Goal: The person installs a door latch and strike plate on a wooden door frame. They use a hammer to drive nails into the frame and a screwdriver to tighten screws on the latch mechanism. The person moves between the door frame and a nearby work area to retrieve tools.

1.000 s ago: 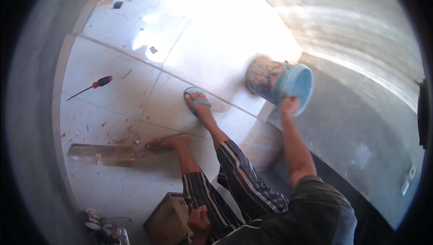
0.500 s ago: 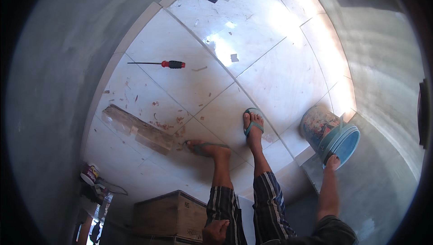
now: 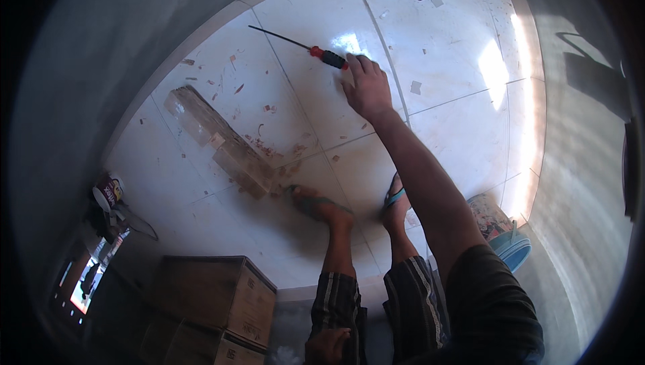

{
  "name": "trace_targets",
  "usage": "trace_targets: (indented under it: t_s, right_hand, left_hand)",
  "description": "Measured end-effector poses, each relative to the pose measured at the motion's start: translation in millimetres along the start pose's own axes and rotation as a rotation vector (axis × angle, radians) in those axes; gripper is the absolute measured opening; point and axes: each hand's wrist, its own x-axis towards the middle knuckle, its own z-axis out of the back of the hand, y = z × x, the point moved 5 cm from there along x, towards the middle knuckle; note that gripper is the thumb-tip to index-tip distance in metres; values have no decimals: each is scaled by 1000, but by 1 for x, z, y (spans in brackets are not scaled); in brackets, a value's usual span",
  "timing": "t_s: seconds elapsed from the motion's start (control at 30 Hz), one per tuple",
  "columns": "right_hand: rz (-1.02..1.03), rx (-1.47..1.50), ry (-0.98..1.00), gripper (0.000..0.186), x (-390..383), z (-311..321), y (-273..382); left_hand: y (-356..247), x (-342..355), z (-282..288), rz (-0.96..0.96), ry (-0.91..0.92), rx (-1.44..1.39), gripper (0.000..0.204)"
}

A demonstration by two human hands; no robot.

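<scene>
One screwdriver [image 3: 316, 51] lay on floor [image 3: 309, 5], right hand [image 3: 368, 89] spread just beside. Left hand [image 3: 326, 346] dim, couldn't tell shape.

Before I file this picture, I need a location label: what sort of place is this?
Probably a room under construction or repair: small scraps litter the white tiled floor, a screwdriver lies out in the open, and the wall is plain grey.

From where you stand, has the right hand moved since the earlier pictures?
Yes. Judged against the wooden plank, the right hand has come leftward and closer, away from the bucket, and is now by the screwdriver.
</scene>
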Motion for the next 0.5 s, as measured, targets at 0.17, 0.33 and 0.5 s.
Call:
trace_targets:
  t_s: [0.17, 0.33, 0.5]
  right_hand:
    - [-90, -269, 446, 37, 71, -58, 43]
    - [-462, 73, 520, 44, 18, -57, 46]
    - [-536, 456, 461, 35, -96, -10, 35]
  left_hand:
    - [-1, -9, 1, 101, 25, -78, 21]
    - [-1, -15, -5, 131, -59, -61, 18]
    - [-8, -15, -8, 38, -98, -46, 19]
